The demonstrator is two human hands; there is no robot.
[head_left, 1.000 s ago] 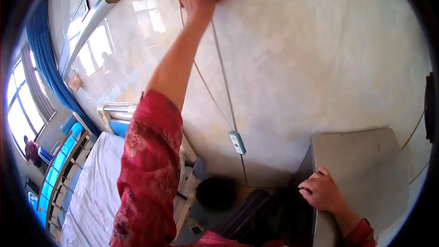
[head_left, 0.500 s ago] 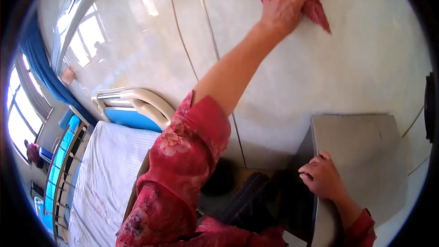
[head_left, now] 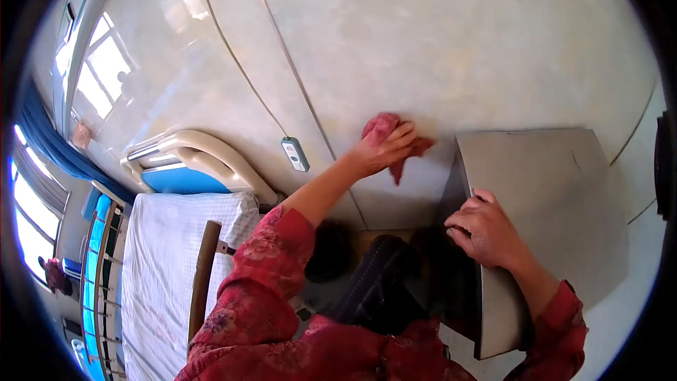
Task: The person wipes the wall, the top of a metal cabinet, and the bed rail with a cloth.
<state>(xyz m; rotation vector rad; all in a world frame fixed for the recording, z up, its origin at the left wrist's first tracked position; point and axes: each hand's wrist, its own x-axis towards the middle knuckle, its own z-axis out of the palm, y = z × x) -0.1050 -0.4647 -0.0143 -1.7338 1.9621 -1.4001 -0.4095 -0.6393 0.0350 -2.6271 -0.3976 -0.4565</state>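
My left hand [head_left: 384, 150] presses a crumpled dark-pink cloth [head_left: 381, 127] against the glossy pale wall [head_left: 437, 49], low down and just left of the grey cabinet. Corners of the cloth stick out past the fingers. My right hand [head_left: 483, 231] rests on the left edge of the cabinet top [head_left: 550, 190], its fingers curled over that edge. The fingertips partly show and nothing is visible in them. Both forearms come out of red flowered sleeves.
A bed with a white sheet [head_left: 183, 254] and a beige and blue headboard [head_left: 204, 162] stands on the left. A corded call handset [head_left: 295, 154] hangs on the wall. A brown rail [head_left: 204, 275] rises by the bed's near side. My dark shoe [head_left: 377, 275] is below.
My left hand has wiped down the wall with the cloth, from the top of the view to near cabinet height. The handset has come into sight. My right hand stays on the cabinet edge.
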